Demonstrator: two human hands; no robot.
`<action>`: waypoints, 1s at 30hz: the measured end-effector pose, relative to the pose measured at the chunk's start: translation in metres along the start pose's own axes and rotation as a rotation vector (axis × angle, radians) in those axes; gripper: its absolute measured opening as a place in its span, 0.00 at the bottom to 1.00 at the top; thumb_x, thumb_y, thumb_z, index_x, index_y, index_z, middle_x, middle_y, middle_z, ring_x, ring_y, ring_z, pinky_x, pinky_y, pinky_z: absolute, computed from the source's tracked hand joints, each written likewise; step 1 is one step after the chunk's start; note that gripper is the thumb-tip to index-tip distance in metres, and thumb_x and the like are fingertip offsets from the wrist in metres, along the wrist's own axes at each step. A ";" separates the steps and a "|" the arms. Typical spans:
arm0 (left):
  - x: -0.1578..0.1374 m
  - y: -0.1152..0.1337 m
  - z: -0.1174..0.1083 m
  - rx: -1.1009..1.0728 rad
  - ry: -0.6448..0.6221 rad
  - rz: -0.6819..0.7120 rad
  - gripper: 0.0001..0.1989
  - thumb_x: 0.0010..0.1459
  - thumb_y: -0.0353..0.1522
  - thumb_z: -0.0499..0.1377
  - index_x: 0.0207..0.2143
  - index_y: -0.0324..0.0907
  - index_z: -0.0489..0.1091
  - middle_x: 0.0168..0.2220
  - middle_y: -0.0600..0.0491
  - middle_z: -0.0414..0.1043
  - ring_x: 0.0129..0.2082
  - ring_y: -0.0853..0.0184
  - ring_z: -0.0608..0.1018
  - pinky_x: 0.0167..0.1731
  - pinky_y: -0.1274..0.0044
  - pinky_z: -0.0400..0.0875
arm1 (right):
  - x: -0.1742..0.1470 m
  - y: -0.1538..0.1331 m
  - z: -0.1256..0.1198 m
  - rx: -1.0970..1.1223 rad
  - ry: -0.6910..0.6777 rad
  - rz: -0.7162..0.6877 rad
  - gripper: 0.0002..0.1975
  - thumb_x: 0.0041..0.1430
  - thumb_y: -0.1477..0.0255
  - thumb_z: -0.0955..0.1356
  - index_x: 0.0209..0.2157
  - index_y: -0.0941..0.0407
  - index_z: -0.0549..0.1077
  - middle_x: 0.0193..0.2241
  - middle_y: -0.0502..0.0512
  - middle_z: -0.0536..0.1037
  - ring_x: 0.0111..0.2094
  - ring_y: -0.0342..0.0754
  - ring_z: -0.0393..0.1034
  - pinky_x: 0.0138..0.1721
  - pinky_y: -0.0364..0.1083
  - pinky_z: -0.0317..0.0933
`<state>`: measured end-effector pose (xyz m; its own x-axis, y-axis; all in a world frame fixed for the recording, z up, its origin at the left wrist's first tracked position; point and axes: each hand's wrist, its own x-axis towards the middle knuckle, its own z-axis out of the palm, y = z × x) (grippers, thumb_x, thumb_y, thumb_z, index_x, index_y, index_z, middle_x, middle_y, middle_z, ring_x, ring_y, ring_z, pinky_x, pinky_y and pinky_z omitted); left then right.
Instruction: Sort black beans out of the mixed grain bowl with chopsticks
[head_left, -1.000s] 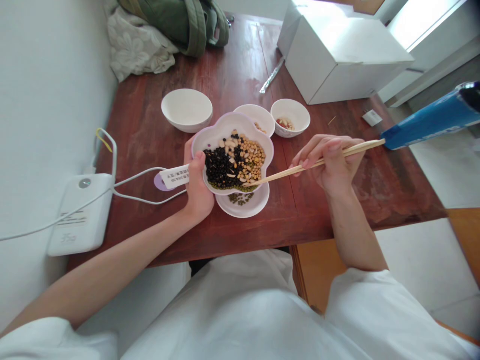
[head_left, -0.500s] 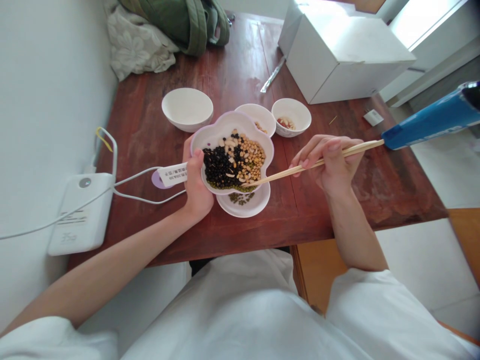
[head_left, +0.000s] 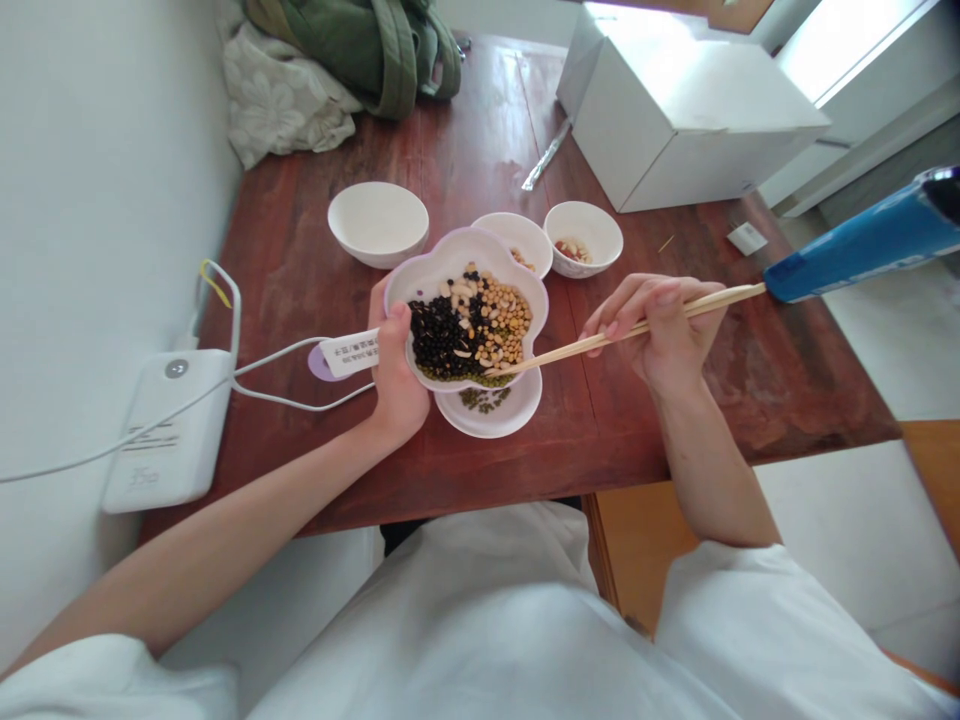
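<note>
My left hand [head_left: 400, 380] grips the left side of a flower-shaped bowl [head_left: 442, 258] with a purple rim, thumb over the edge. It is held tilted above the table. Inside lie black beans [head_left: 439, 338], yellow soybeans [head_left: 508, 305], pale peanuts [head_left: 463, 291] and green mung beans [head_left: 450, 378]. My right hand [head_left: 660, 325] is closed around a pair of wooden chopsticks [head_left: 570, 347], whose tips touch the beans at the bowl's lower right edge. Partly hidden under the bowl, a small white dish [head_left: 499, 424] holds more mung beans.
Behind stand an empty white bowl [head_left: 379, 222], a partly covered white bowl [head_left: 525, 235] and one with reddish nuts [head_left: 592, 225]. A white box [head_left: 675, 110] and green bag [head_left: 337, 40] sit farther back. A power bank [head_left: 169, 430] with cables lies left; a blue object [head_left: 862, 240] juts in right.
The whole view has shifted slightly. The bowl and both hands keep nearly the same positions, with the chopstick tips still among the beans at the lower edge.
</note>
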<state>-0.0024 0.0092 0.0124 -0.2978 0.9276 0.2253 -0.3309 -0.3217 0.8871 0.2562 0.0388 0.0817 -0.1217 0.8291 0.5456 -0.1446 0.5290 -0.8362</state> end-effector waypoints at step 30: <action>-0.002 0.008 0.005 0.137 0.028 0.047 0.19 0.73 0.55 0.62 0.56 0.56 0.77 0.59 0.50 0.83 0.72 0.48 0.77 0.66 0.52 0.77 | -0.002 0.003 0.000 0.047 0.038 0.041 0.27 0.73 0.53 0.76 0.21 0.52 0.85 0.20 0.57 0.80 0.20 0.54 0.80 0.16 0.50 0.70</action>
<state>0.0000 0.0056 0.0207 -0.3357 0.9058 0.2586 -0.1911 -0.3343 0.9229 0.2565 0.0387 0.0783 -0.0913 0.8569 0.5073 -0.1865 0.4857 -0.8540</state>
